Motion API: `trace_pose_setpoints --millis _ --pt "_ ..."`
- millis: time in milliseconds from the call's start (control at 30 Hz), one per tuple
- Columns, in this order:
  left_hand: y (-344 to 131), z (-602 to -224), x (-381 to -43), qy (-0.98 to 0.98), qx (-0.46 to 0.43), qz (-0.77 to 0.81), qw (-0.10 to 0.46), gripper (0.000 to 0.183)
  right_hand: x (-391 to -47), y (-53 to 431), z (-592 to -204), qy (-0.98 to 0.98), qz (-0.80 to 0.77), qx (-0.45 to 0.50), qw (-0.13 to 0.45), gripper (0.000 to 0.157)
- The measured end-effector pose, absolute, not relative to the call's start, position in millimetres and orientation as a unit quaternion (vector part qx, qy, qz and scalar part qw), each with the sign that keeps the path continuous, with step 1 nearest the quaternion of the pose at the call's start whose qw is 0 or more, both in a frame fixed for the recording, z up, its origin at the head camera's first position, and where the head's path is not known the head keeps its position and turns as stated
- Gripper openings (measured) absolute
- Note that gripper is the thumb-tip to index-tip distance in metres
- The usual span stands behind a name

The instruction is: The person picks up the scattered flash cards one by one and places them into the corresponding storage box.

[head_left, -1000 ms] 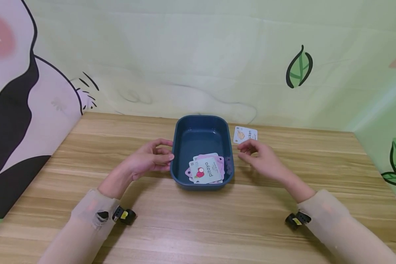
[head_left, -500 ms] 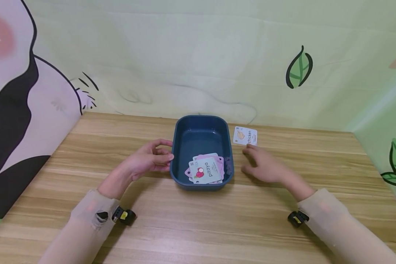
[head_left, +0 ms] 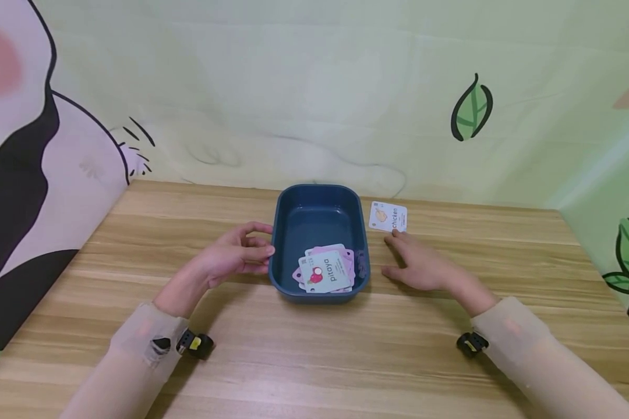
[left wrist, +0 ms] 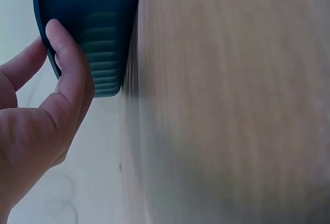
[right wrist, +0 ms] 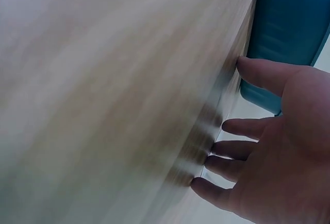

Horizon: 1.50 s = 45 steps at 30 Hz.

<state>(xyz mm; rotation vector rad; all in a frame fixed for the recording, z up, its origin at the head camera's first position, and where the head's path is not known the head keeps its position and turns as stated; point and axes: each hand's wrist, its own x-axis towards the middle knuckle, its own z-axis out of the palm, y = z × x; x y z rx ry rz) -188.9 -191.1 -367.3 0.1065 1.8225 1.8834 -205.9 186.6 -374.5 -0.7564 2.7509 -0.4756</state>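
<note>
A dark blue rectangular bin (head_left: 315, 224) stands on the table with several picture cards in its near end. On top lies a card (head_left: 325, 272) reading "pitaya". Fingers of my left hand (head_left: 236, 253) touch the bin's left side near its rim, as the left wrist view also shows. Right of the bin, a "chicken" card (head_left: 388, 216) lies flat on the table. My right hand (head_left: 421, 262) is palm down just below that card, one fingertip at its near edge. In the right wrist view its fingers (right wrist: 242, 126) are spread and hold nothing, fingertips down at the table.
The wooden table (head_left: 314, 361) ends at a pale green printed backdrop (head_left: 272, 99) behind the bin and the chicken card. A small black camera (head_left: 201, 346) hangs at the left wrist, another camera (head_left: 472, 344) at the right.
My right hand, first beside the bin over the chicken card's near edge, has drawn back and flattened, uncovering the card. My left hand and the bin stay put; the view has shifted very slightly.
</note>
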Motion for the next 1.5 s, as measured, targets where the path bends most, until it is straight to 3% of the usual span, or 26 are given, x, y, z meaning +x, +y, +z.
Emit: trace_pose_setpoints --millis 533,1000,1233,1500 --pt "-191.9 -368.6 -188.4 0.671 0.041 0.695 0.256 0.053 -200.1 189.9 -366.4 0.948 -0.153 -0.269 0.078 0.055" --pt "-193.1 -368.9 -189.1 0.669 0.040 0.696 0.260 0.054 -196.2 193.3 -366.6 0.942 -0.205 -0.252 0.086 0.032" --pt "-193.4 -370.3 -189.9 0.669 0.041 0.695 0.261 0.054 -199.8 192.4 -373.1 0.950 -0.192 -0.243 0.041 0.048" --pt "-193.5 -371.5 -191.4 0.670 0.039 0.695 0.260 0.054 -207.8 192.9 -375.2 0.948 -0.202 -0.239 0.068 0.074"
